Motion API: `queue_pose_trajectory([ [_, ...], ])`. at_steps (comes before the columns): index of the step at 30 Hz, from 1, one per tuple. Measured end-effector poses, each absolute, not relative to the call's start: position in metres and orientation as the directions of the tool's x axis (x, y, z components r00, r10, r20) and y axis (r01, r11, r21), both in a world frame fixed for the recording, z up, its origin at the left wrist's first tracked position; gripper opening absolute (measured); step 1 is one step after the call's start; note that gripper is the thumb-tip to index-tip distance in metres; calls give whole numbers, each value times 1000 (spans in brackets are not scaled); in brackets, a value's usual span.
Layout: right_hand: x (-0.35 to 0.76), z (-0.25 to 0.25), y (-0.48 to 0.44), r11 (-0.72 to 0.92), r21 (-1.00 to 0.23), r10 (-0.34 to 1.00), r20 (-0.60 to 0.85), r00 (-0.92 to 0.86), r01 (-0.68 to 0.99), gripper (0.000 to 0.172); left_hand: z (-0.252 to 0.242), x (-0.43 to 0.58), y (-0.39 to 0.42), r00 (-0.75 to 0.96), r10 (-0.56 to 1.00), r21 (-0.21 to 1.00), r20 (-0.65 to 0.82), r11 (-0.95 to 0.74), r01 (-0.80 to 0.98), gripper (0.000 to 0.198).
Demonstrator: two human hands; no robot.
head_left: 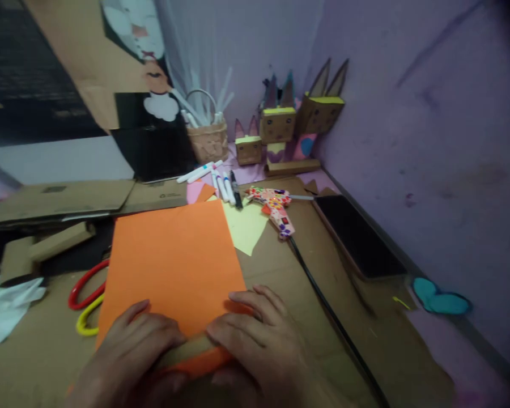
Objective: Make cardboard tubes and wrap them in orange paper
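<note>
A large orange sheet of paper (170, 260) lies on brown cardboard in front of me. At its near edge is a cardboard tube (187, 350), with a strip of orange paper curling up on my side of it. My left hand (140, 345) grips the left end of the tube, fingers bent over the top. My right hand (259, 340) grips the right end the same way, its thumb low on the near side. Most of the tube is hidden under both hands. Red and yellow scissor handles (87, 289) stick out from beneath the sheet's left edge.
A flower-patterned glue gun (276, 207) with a black cord lies beyond my right hand, near a dark phone-like slab (359, 235). Markers (225, 187) and yellow paper (246, 226) lie behind the sheet. Cardboard tubes (63, 241) are at left; cardboard animal figures (278, 127) stand by the wall.
</note>
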State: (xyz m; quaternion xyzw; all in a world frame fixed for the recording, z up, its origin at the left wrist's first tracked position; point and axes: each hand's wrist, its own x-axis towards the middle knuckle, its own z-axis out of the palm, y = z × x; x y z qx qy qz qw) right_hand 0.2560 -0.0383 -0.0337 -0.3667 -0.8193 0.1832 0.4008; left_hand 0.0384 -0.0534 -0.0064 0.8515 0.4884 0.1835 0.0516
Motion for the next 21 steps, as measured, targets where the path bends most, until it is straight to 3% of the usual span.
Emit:
queue_pose_trajectory([
  [2, 255, -34, -37, 690, -552, 723, 501, -476, 468, 24, -6, 34, -55, 483, 839, 204, 250, -533, 821, 21],
  [5, 259, -32, -35, 727, -498, 687, 518, -510, 474, 28, -8, 18, -64, 460, 809, 126, 365, -533, 837, 33],
  [10, 264, -32, -33, 767, -386, 641, 469, -607, 513, 31, -8, -2, -95, 294, 745, 161, 599, -472, 867, 18],
  [13, 265, -31, -30, 789, -328, 612, 490, -621, 519, 29, -7, 0, -105, 281, 744, 103, 606, -424, 900, 17],
  [15, 266, -30, -28, 807, -291, 586, 501, -637, 513, 28, -7, 6, -105, 209, 803, 153, 558, -347, 925, 17],
  [18, 266, -28, -25, 810, -272, 581, 489, -650, 519, 29, -8, 14, -101, 53, 875, 320, 482, -232, 918, 23],
  [21, 264, -25, -24, 791, -274, 607, 462, -646, 547, 29, -10, 17, -97, -15, 945, 448, 327, -141, 883, 35],
])
